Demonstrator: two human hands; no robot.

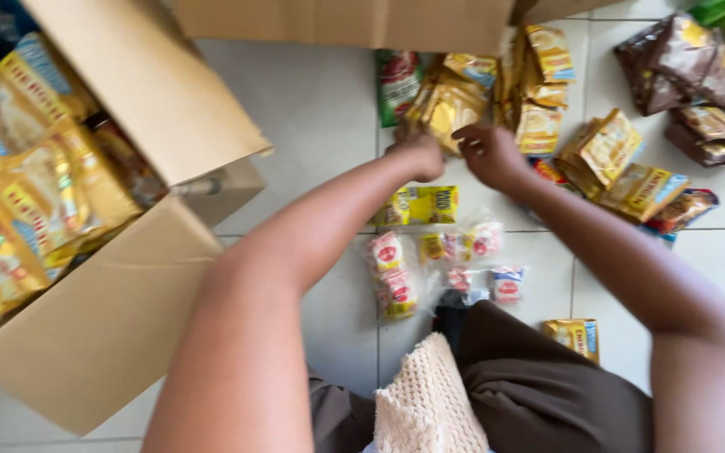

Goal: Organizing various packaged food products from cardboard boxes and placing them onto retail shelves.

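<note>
1. Here, both arms reach forward over a white tiled floor (312, 109) toward a heap of yellow sachets (451, 105) lying flat on the tiles just below a cardboard flap (337, 21).
2. The left hand (419, 155) rests at the near left edge of that heap, knuckles up; its fingers curl down onto the sachets, though motion blur hides whether they actually pinch one.
3. The right hand (488, 151) sits just beside it on the right, its fingers bent and pointing left, with the tips touching the same heap; I cannot tell whether it grips anything.
4. To the right of the hands lie more yellow packets (606, 151), and further right a pile of dark brown packets (690, 71).
5. A green and red packet (398, 80) lies just left of the heap.
6. Nearer the body, small clear bags with red and white contents (396, 268) lie between the arms.
7. An open cardboard box (111, 327) at the left holds large yellow bags (27, 193).
8. A cream knitted cloth (425, 403) rests on the brown-clad lap.
</note>
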